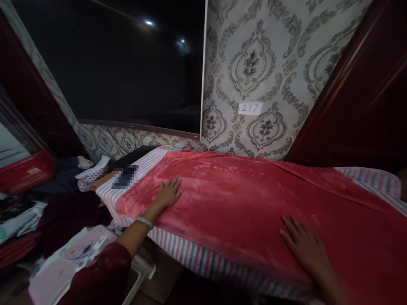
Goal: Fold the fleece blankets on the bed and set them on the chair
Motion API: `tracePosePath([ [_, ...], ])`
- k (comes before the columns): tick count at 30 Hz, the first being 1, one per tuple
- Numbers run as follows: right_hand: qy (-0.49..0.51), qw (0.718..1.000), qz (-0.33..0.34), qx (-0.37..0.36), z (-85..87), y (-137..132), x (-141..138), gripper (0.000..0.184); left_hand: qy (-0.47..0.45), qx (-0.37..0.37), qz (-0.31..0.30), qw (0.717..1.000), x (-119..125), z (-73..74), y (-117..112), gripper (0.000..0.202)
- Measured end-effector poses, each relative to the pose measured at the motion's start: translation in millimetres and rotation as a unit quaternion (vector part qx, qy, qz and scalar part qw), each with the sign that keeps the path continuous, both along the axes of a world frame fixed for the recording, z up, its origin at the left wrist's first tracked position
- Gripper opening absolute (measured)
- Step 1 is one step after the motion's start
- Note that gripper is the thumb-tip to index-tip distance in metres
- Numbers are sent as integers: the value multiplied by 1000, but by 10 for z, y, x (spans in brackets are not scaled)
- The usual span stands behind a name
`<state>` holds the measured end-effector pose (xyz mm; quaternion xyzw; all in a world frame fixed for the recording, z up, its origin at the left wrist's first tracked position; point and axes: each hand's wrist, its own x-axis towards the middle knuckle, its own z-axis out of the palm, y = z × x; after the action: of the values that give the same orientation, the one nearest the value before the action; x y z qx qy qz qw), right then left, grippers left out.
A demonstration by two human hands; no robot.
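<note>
Left of the blanket (238, 199), low and crowded, stand a red box (27, 171), a heap of clothes (68, 178) and a pink board (63, 262). Just off the blanket's left end lies a dark item (125, 176), blurred and not identifiable. The blanket is red fleece, spread flat over a striped cloth (190, 254) that shows along its near and left edges. The left hand (168, 192) lies open and palm down near the blanket's left end, fingers spread, grasping nothing; a bangle (144, 221) sits on the wrist. The right hand (305, 245) lies open and flat near the blanket's near edge, further right, also grasping nothing. Behind the blanket a paper label (250, 108) is fixed to the patterned wall.

Risks, as judged:
- The fleece looks slippery on the striped cloth, so uneven pressure from the two flat palms could drag both layers toward the near edge and bunch them.
- A sweep leftward could push the dark item off into the clutter left of the blanket.
- The bangle could snag the pile.
- The light is poor, so creases may go unnoticed.
</note>
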<state>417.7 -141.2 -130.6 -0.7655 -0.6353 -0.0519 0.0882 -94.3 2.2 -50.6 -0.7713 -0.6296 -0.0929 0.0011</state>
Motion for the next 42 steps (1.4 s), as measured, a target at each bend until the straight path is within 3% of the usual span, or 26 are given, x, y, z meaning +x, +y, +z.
tracePosePath([
  [5, 5, 1000, 21, 21, -137, 19, 109, 68, -34, 30, 58, 997, -394, 155, 231, 44],
  [13, 18, 997, 43, 60, -282, 28, 204, 64, -35, 16, 216, 976, -826, 501, 866, 41],
  [21, 21, 996, 55, 71, -287, -29, 247, 68, -45, 4, 242, 969, -853, 471, 1303, 36],
  [28, 24, 995, 59, 74, -286, -80, 303, 65, -38, 64, 247, 966, -887, 400, 1428, 44],
  [36, 26, 995, 53, 81, -258, -107, 278, 64, -38, 26, 235, 971, -979, 331, 1546, 37],
  [42, 21, 996, 50, 74, -248, -99, 240, 66, -35, 26, 229, 972, -1028, 377, 1297, 39],
])
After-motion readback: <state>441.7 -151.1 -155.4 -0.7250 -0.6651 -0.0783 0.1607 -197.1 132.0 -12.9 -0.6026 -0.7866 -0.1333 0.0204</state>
